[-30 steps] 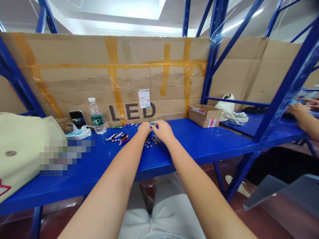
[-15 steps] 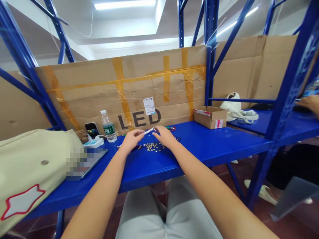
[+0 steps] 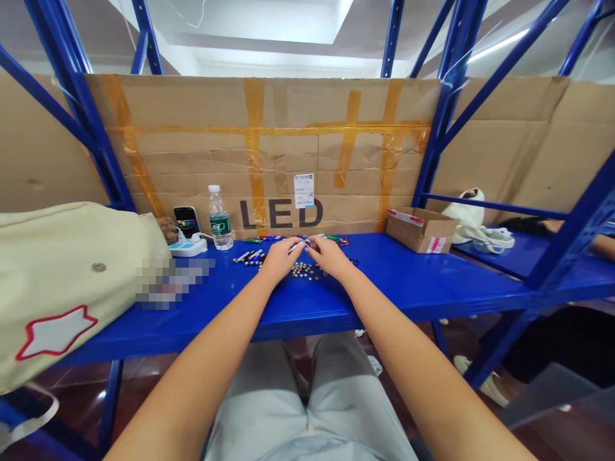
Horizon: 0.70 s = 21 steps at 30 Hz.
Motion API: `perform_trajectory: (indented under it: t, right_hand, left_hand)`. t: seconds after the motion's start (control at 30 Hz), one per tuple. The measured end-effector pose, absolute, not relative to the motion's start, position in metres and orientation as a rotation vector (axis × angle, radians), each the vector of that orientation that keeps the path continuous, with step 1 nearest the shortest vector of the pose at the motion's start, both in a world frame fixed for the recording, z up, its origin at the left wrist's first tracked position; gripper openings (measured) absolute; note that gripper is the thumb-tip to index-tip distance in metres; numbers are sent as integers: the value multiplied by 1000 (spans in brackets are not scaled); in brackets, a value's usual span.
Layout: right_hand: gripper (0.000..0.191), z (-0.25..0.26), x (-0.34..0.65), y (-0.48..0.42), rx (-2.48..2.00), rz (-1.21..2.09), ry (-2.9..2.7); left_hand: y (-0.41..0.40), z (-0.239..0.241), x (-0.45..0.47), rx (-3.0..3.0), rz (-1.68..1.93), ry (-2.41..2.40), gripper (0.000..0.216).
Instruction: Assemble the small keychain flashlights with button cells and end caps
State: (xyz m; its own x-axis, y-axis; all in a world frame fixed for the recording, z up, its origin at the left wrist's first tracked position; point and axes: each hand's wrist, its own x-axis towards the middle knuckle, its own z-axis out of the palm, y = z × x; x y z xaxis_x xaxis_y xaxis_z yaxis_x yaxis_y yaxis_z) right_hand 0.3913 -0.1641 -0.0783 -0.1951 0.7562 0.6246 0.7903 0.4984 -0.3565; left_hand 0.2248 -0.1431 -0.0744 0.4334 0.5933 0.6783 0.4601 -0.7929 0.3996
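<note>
My left hand [image 3: 277,257] and my right hand [image 3: 327,253] meet over a blue shelf [image 3: 408,288], both pinching a small silver pen-like stick [image 3: 298,244] held between them. Right below the hands lies a scatter of several small round metal pieces [image 3: 307,271]. To the left of my left hand lies a bunch of thin pen-like sticks [image 3: 248,257]. More coloured sticks [image 3: 269,239] lie in a row behind the hands, at the foot of the cardboard wall.
A cardboard sheet marked LED [image 3: 281,214] backs the shelf. A water bottle [image 3: 220,218], a phone [image 3: 187,221] and a power strip [image 3: 189,246] stand at left, beside a cream bag [image 3: 62,275]. A small cardboard box [image 3: 421,229] sits right. Another person's arm [image 3: 583,234] shows far right.
My view has swung and the hands have come closer together. The silver stick, held in my left hand half a second ago, is now pinched by both hands.
</note>
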Motion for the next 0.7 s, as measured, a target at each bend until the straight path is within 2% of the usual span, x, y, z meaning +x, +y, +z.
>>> perform_trajectory:
  t: [0.2,0.43,0.7]
  right_hand:
    - [25,-74,390,-174,-1536,-390,-2082]
    - [35,-74,381,-180,-1698,-623,-2152]
    - [36,-73,377,-181,-1756,-679,-2107]
  left_hand:
    - [-142,-77,224,2505,1330,1014,27]
    - [-143,-78,225,2532,1334,994,28]
    - [-144,-77,226,2561,1289,1001,29]
